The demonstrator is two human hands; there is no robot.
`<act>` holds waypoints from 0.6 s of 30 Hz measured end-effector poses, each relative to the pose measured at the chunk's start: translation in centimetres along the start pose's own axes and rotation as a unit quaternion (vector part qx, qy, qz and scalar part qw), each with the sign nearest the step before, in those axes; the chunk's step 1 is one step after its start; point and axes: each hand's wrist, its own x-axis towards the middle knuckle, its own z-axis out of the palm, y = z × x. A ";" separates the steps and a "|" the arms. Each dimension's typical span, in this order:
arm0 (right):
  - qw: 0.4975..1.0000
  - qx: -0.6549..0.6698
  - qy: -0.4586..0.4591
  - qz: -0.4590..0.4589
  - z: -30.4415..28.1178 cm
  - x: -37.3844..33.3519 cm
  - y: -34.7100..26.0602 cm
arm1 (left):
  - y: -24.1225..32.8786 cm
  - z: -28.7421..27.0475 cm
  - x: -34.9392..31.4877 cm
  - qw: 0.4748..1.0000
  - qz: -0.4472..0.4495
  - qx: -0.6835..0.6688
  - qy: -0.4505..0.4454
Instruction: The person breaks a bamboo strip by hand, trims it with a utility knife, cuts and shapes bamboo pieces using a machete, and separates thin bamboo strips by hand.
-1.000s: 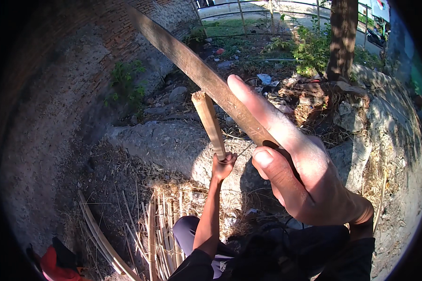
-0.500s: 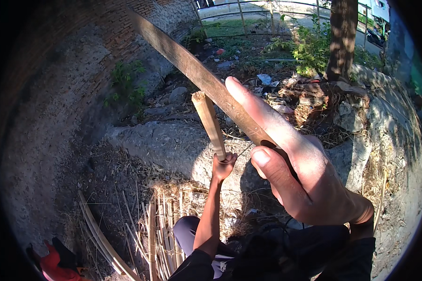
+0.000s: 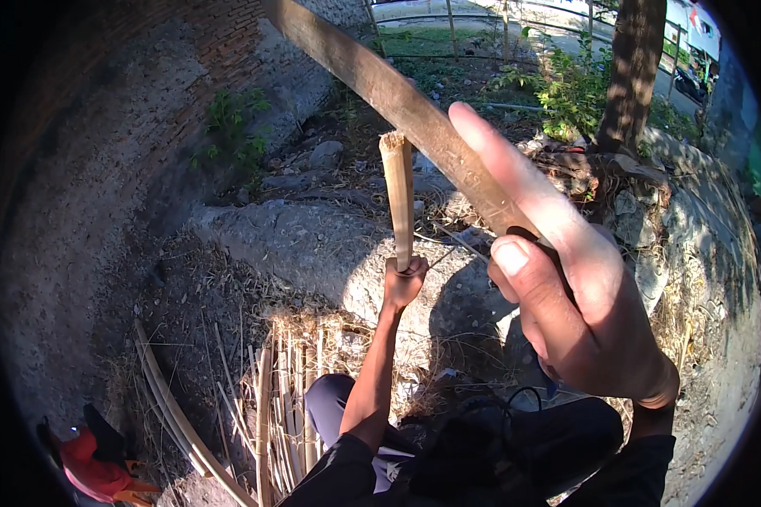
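Observation:
A machete [image 3: 397,106] with a long, worn brown blade slants from the upper left down to my right hand [image 3: 571,296]. That hand is wrapped round its dark handle, with the index finger stretched along the blade. My left hand [image 3: 406,283] is closed round the lower end of a split bamboo piece [image 3: 399,198], which stands nearly upright with its rough cut end on top. The blade crosses close to that top end; whether they touch I cannot tell.
Several long bamboo strips [image 3: 266,414] lie on the ground at lower left, beside curved strips [image 3: 173,410]. A low stone ledge [image 3: 287,245] runs across ahead. A brick wall [image 3: 161,101] rises at left, a tree trunk [image 3: 630,76] at right. Something red [image 3: 93,465] is at bottom left.
Both hands have shifted a little to the right in the picture, with the machete and the bamboo piece. The bamboo now stands straighter. The view has turned slightly.

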 end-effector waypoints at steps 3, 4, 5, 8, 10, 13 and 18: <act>0.962 -0.194 0.135 0.139 -0.8 -1.2 -3.2 | 4.0 4.9 3.8 0.998 0.044 -0.005 -0.039; 0.964 -0.195 0.131 0.127 -0.7 -1.0 -2.4 | 4.6 4.0 4.3 0.996 0.081 0.003 -0.040; 0.965 -0.198 0.128 0.115 -0.8 -0.8 -1.6 | 4.6 3.4 4.5 0.997 0.072 0.020 -0.031; 0.980 -0.164 0.086 0.069 0.5 0.5 -0.8 | 2.0 -1.7 3.1 0.995 0.060 0.072 -0.010; 0.989 -0.124 0.007 0.084 0.6 1.1 -0.2 | -1.3 -1.5 1.2 0.996 0.045 0.073 -0.010; 0.980 -0.142 0.054 0.127 1.7 0.9 -0.5 | -2.0 -0.7 1.3 0.997 0.039 0.065 0.009; 0.989 -0.146 -0.002 0.038 2.1 1.8 0.0 | 0.0 -1.5 1.5 0.998 -0.058 -0.029 -0.006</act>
